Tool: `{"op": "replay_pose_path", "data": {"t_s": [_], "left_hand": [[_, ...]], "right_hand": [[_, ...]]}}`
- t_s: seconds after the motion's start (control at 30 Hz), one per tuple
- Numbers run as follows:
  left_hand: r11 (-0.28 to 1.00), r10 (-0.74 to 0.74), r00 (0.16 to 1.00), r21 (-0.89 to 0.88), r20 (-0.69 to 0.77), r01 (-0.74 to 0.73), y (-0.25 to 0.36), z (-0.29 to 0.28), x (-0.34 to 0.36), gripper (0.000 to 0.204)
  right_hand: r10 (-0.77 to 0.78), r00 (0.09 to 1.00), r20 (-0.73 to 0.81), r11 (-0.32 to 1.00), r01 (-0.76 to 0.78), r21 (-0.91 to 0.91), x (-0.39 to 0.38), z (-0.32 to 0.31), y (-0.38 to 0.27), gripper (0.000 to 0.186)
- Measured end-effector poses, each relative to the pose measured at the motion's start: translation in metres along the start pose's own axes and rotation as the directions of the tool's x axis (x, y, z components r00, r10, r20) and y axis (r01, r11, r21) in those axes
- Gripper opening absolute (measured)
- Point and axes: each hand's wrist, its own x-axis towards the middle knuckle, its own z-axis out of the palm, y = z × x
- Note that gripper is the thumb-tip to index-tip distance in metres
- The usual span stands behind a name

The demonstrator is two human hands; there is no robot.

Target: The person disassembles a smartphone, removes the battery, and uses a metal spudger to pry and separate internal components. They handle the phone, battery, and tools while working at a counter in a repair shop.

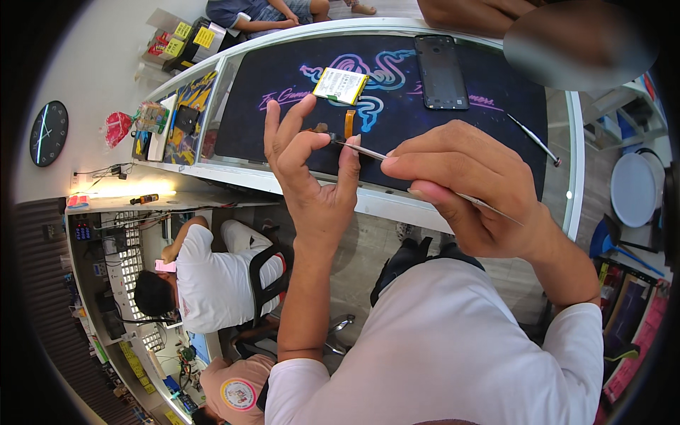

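The left hand (312, 177) pinches a tiny dark part (330, 136) between thumb and finger, up over the desk (397, 202) edge. The right hand (464, 188) is closed around thin metal tweezers (361, 150) — their tip touches the part. A phone battery (341, 85) and a black phone shell (440, 72) lie on the dark mat (283, 120) — well apart.

One phone battery (341, 85), one phone shell (440, 71), perhaps two metal tools (536, 140).

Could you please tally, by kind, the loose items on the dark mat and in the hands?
Phone shell: 1
Battery: 1
Orange strip: 1
Screwdriver: 1
Tweezers, in right hand: 1
Small brown part, at left hand: 1
Total: 6
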Motion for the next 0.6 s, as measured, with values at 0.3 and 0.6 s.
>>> {"op": "replay_pose_path", "data": {"t_s": [0.3,0.6], "left_hand": [[0.999,0.054,0.996,-0.007,-0.074,-0.054,-0.003,-0.001,0.002,0.041],[0.997,0.029,0.999,0.074,0.023,-0.030,0.008,-0.008,0.018,0.032]], "right_hand": [[-0.014,1.000,0.022,1.000,0.014,-0.008,0.001,0.000,-0.001,0.028],[0.020,1.000,0.010,0.999,-0.021,0.031,0.002,-0.002,0.005,0.024]]}}
